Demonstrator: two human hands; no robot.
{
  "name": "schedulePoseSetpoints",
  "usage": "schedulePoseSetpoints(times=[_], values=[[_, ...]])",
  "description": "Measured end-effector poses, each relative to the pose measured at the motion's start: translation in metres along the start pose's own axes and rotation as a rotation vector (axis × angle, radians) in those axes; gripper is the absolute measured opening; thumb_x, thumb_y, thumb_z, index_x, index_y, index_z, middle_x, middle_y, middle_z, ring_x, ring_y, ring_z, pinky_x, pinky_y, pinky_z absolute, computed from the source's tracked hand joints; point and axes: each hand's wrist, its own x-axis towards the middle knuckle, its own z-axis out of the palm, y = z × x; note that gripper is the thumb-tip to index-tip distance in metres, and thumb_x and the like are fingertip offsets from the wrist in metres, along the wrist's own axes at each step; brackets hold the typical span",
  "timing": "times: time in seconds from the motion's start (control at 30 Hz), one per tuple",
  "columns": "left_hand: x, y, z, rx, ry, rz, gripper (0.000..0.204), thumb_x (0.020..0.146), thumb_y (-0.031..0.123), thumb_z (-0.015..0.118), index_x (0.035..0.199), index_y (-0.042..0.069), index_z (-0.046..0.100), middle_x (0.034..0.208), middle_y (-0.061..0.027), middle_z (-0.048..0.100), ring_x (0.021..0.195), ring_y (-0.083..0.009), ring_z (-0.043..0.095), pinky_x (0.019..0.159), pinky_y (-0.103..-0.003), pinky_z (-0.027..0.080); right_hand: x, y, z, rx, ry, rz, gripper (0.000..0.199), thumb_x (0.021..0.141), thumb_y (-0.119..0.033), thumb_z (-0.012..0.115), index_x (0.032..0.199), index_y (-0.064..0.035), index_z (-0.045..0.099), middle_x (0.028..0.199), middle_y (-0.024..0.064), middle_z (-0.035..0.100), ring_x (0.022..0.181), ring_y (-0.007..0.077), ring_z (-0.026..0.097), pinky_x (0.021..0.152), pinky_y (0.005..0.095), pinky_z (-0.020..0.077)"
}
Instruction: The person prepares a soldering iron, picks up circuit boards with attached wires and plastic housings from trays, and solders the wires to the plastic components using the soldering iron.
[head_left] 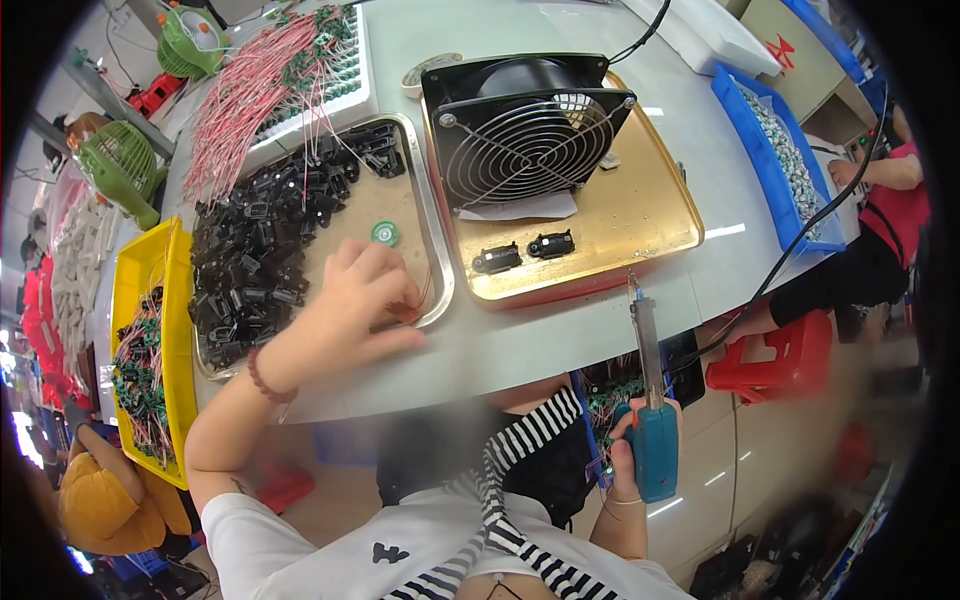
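My left hand is over the right part of a metal tray, its fingers bent down and the thumb spread away from them. Nothing shows in its grasp, though the fingertips are partly hidden. Just beyond its knuckles lies a small round green-and-white piece. Many black plastic housings are heaped in the tray's left and far parts. My right hand is closed round a teal soldering gun, whose tip points up beside the gold tray's near edge. Two black housings lie on that gold tray.
A black fan stands on the gold tray. Red-wired green boards fill a white foam tray at far left. A yellow bin stands left, a blue bin right. A black cable crosses the right side, near a seated person.
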Motion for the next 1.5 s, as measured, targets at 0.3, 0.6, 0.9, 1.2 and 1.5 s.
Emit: schedulePoseSetpoints(times=[0.3,0.6,0.9,1.2,1.5], values=[[0.031,0.023,-0.033,-0.6,0.068,-0.045,0.012,0.094,0.014,0.057,0.093,0.002,0.06,0.075,-0.0099,0.062,0.066,-0.0192,0.06,0.062,-0.031,0.046,-0.002,0.001,0.007,0.066,0.03,0.064,0.036,0.083,-0.039,0.07,0.095,-0.0062,0.065,0.085,0.0059,0.063,0.078,0.0208,0.058,0.072,0.0343,0.0461],[0.078,0.047,-0.003,-0.482,0.199,-0.052,0.014,0.091,0.016,0.059,0.09,0.002,0.057,0.053,-0.0131,0.051,0.046,-0.0264,0.052,0.048,-0.038,0.039,0.008,-0.01,0.006,0.008,0.003,-0.045,0.036,0.086,-0.041,0.068,0.094,-0.0067,0.064,0.075,0.0019,0.061,0.086,0.0212,0.057,0.076,0.0349,0.0448],[0.078,0.039,0.001,-0.329,0.224,-0.004,0.014,0.092,0.014,0.061,0.092,0.0,0.06,0.066,-0.0091,0.06,0.053,-0.015,0.055,0.051,-0.029,0.041,0.008,-0.007,0.012,0.083,-0.033,-0.01,0.039,0.087,-0.036,0.069,0.108,-0.0042,0.065,0.072,0.0003,0.061,0.083,0.0198,0.055,0.08,0.0351,0.0432],[0.072,0.024,-0.015,-1.147,-0.109,-0.201,0.017,0.095,0.021,0.066,0.096,0.004,0.063,0.082,0.0048,0.059,0.066,-0.0003,0.056,0.057,-0.016,0.042,0.01,-0.018,0.02,0.161,-0.059,0.056,0.042,0.085,-0.038,0.072,0.108,-0.0034,0.063,0.073,0.0017,0.059,0.067,0.0135,0.057,0.074,0.0308,0.0445],[0.07,0.015,-0.015,-1.162,-0.121,-0.107,0.018,0.095,0.019,0.066,0.094,0.002,0.063,0.085,0.0021,0.062,0.075,-0.0037,0.058,0.07,-0.02,0.047,0.007,-0.019,0.02,0.084,-0.062,-0.007,0.039,0.084,-0.035,0.071,0.107,-0.0035,0.064,0.075,0.0031,0.061,0.07,0.0152,0.057,0.073,0.0314,0.0447]])
